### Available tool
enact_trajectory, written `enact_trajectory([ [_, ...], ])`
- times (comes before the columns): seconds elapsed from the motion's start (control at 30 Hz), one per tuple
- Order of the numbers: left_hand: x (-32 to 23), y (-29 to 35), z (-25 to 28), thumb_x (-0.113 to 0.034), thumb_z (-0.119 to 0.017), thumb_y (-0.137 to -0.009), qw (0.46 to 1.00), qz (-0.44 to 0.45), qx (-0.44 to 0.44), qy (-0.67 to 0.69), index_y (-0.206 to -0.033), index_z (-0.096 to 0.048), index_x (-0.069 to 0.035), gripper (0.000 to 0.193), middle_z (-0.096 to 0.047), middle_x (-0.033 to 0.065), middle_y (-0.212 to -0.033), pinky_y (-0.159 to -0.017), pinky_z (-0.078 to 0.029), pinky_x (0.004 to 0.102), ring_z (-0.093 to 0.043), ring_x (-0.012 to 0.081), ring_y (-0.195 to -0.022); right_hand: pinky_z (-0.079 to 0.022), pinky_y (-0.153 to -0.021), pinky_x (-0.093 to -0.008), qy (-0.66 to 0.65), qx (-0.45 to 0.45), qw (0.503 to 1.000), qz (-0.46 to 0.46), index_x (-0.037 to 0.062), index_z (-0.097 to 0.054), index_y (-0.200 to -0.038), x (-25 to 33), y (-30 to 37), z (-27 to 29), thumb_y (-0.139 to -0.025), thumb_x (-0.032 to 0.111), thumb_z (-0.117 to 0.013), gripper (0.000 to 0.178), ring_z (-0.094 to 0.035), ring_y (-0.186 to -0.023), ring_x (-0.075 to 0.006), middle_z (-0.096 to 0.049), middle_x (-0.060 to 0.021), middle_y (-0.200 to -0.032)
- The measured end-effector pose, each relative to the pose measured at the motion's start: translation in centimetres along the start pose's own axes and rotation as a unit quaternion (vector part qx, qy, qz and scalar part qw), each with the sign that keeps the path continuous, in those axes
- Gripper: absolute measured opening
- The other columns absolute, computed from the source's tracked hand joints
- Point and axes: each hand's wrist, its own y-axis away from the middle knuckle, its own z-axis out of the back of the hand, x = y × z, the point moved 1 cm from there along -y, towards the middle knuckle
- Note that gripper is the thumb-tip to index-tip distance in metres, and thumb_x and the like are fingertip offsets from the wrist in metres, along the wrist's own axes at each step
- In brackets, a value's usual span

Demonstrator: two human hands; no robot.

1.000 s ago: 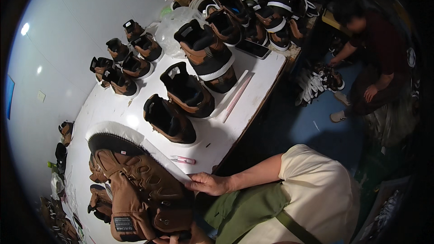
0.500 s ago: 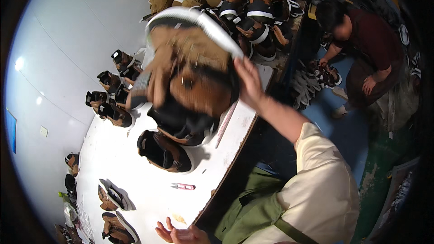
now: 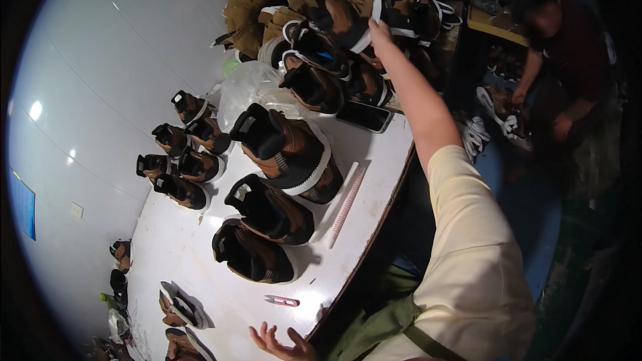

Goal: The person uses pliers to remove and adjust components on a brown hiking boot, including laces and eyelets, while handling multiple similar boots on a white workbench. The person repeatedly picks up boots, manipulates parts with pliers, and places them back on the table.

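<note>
My right hand (image 3: 380, 38) reaches across to the far pile, its fingers closed at the white sole of a brown and black shoe (image 3: 341, 19). Nearer me, my left hand (image 3: 284, 344) hovers by the table's front edge with its fingers spread and nothing in it. Between the hands, a row of brown and black high-top shoes stands on the white table (image 3: 221, 314). One of them, a shoe (image 3: 284, 150) with a white ridged sole, rests partly on another. The nearest shoe of the row (image 3: 251, 252) has pink-handled thread snips (image 3: 282, 301) beside it.
A pink-marked ruler (image 3: 348, 207) and a phone (image 3: 364, 116) lie near the right edge. Clear plastic bags (image 3: 254, 87) sit before the heap of shoes (image 3: 267, 23). More shoes (image 3: 180, 190) stand along the wall. At right, another person (image 3: 568, 60) handles shoes.
My right hand has moved away from me to the far pile; the blurred shoe beside it no longer fills the middle of the view. My left hand stays low with fingers spread.
</note>
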Motion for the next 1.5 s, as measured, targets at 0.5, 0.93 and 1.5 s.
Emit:
enact_trajectory([
  [0.5,0.0,1.4,-0.8,-0.004,-0.066,-0.084,0.985,0.102,0.047,0.133,-0.119,-0.050,-0.002,0.039,-0.041,0.0246,-0.138,-0.103,-0.036,0.0462,-0.038,0.0395,-0.131,-0.041,-0.099,-0.0431,0.424,0.044,0.868,0.256,0.0021,-0.049,-0.131,1.2,8.6,2.9,-0.091,0.030,-0.059,0.049,-0.049,-0.120,-0.0350,-0.051,-0.0199,-0.129],
  [0.93,4.6,2.7,3.0,0.003,-0.071,-0.075,0.982,0.083,-0.092,0.142,-0.106,-0.053,0.001,0.036,-0.044,0.0258,-0.135,-0.081,-0.054,0.0373,-0.062,0.0346,-0.102,-0.041,-0.101,-0.0345,0.166,0.373,0.780,0.474,-0.0002,-0.051,-0.130,3.5,38.9,3.0,-0.094,0.003,-0.053,0.036,-0.051,-0.121,-0.0244,-0.052,-0.0140,-0.133],
  [1.5,26.5,-0.4,7.7,-0.027,-0.071,-0.080,0.952,0.260,-0.101,-0.129,-0.115,-0.050,0.000,0.048,-0.054,0.0165,-0.116,-0.082,-0.048,0.0392,-0.055,0.0327,-0.104,-0.044,-0.090,-0.0426,0.124,0.723,0.547,0.403,-0.0001,-0.061,-0.104,-5.1,70.3,2.0,-0.077,0.007,-0.067,0.029,-0.053,-0.108,-0.0346,-0.055,-0.0181,-0.117],
])
